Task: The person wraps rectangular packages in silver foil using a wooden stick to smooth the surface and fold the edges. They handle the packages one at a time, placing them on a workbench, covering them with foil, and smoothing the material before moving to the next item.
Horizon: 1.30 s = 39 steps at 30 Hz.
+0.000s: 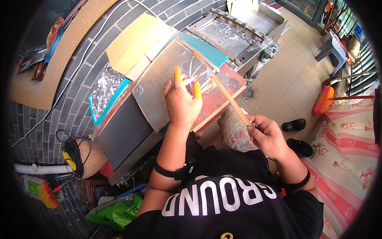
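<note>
My right hand (265,136) grips the near end of a thin wooden stick (231,100). The stick slants up and left to a crinkled, shiny silver film (195,67). Over that film is my left hand (183,101), back upward and fingers apart, with orange finger cots on two digits. Whether its fingertips touch the film I cannot tell. Beneath the film lies a flat, grey-brown board (158,89), tilted across a red-topped wooden bench (209,104). A teal board (206,49) shows past its far edge.
On the left, a blue-edged tray (110,95) holds crumpled foil beside an open cardboard box (137,44). A metal frame with bolts (235,30), littered with foil scraps, stands beyond. A plastic stool (332,50), a broom (323,100) and black slippers (294,125) are on the right.
</note>
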Motion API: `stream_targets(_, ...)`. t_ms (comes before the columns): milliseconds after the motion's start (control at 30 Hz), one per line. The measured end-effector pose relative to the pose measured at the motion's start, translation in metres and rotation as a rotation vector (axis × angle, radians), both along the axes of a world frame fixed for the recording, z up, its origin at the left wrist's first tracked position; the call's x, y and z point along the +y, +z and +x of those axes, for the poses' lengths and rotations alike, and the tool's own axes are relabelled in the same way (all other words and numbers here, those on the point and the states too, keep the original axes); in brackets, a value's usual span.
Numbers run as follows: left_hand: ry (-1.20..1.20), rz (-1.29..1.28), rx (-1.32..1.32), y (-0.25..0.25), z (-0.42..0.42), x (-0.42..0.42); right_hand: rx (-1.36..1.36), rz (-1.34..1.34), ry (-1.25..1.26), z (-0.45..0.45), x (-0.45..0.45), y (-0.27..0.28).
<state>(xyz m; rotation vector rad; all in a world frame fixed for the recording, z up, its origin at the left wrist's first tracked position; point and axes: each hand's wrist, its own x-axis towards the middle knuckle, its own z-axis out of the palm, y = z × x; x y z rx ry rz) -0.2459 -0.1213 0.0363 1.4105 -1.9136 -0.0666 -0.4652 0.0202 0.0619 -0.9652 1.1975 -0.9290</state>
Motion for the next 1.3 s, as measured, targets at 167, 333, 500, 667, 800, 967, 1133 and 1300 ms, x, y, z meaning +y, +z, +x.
stream_targets(167, -0.014, 0.014, 0.009, 0.001, -0.001, 0.000, -0.014, -0.012, -0.031, -0.003, 0.005, 0.001)
stream_targets(333, -0.070, 0.011, 0.091, 0.003, 0.005, -0.003, 0.178, -0.038, 0.080, -0.031, 0.018, 0.009)
stream_targets(500, -0.135, 0.057, 0.113, 0.005, 0.014, -0.006, 0.320, -0.059, 0.151, -0.067, 0.037, 0.032)
stream_targets(667, -0.173, 0.104, 0.011, 0.017, 0.004, -0.002, 0.387, -0.194, 0.250, -0.079, 0.044, 0.043)
stream_targets(800, -0.070, 0.006, -0.087, 0.022, -0.005, -0.007, 0.325, -0.210, 0.232, -0.077, 0.043, 0.047)
stream_targets(967, 0.090, 0.110, 0.039, 0.040, -0.006, -0.014, 0.289, -0.215, 0.159, -0.077, 0.039, 0.042)
stream_targets(1133, 0.108, 0.024, 0.341, 0.036, 0.014, -0.020, 0.322, -0.169, 0.158, -0.070, 0.032, 0.038)
stream_targets(1300, 0.102, -0.066, 0.318, 0.029, 0.016, -0.020, 0.321, -0.177, 0.185, -0.055, 0.020, 0.031)
